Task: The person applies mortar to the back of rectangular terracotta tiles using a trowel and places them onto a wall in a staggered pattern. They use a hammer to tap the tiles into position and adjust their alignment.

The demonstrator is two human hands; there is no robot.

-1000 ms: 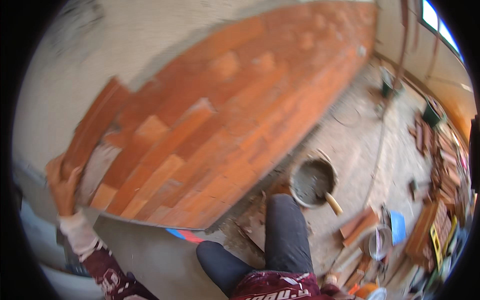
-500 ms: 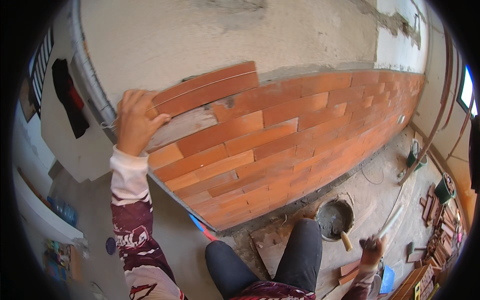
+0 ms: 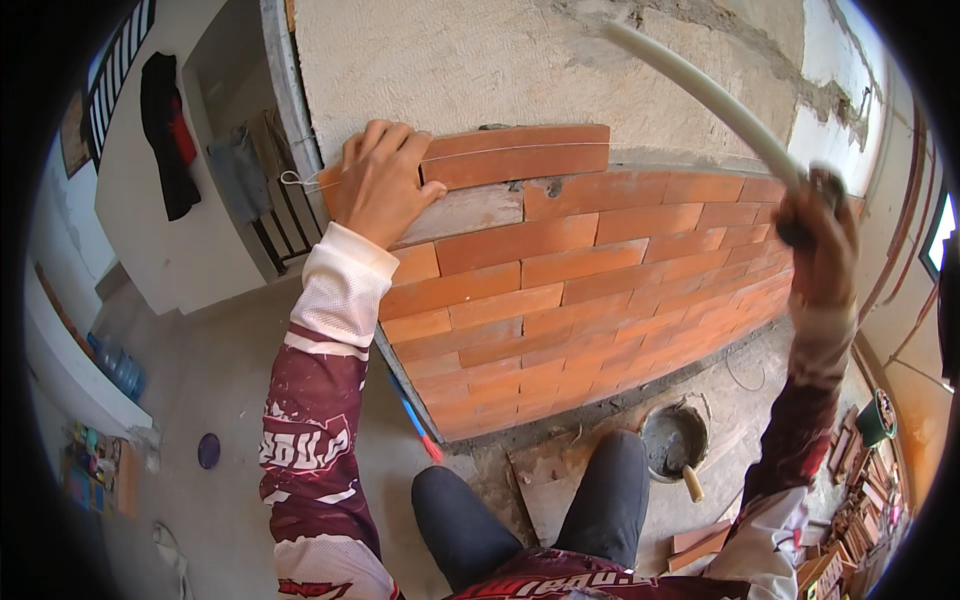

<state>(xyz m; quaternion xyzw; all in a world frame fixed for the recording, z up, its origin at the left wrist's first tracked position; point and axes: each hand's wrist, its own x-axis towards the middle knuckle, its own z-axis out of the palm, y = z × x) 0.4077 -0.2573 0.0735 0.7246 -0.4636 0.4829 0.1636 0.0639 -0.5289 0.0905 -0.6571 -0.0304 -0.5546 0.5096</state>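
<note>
My left hand point(image 3: 385, 185) grips the left part of the topmost row of loose-looking terracotta brick tiles point(image 3: 515, 155), fingers over its upper edge at the wall's left corner. A thin white string point(image 3: 565, 143) runs across these tiles, with a loop hanging left of my hand. Below lies a pale, dusty strip point(image 3: 470, 210) above rows of laid orange brick tiles point(image 3: 560, 320). My right hand point(image 3: 820, 240), blurred and raised at the right, is closed on the dark end of a long pale rod-like tool point(image 3: 700, 90), which points up and left over the plastered wall point(image 3: 450, 70).
A bucket of grey mortar point(image 3: 668, 445) with a handled tool sits by my right knee. Loose tiles point(image 3: 700, 535) and a green bucket point(image 3: 875, 420) are at right. At left are stairs, hanging clothes point(image 3: 165, 140) and a water bottle point(image 3: 118, 368).
My view has turned upward toward the wall. My right hand has risen from beside the mortar bucket, bringing the pale tool up in front of the wall. My left hand stays on the top tile.
</note>
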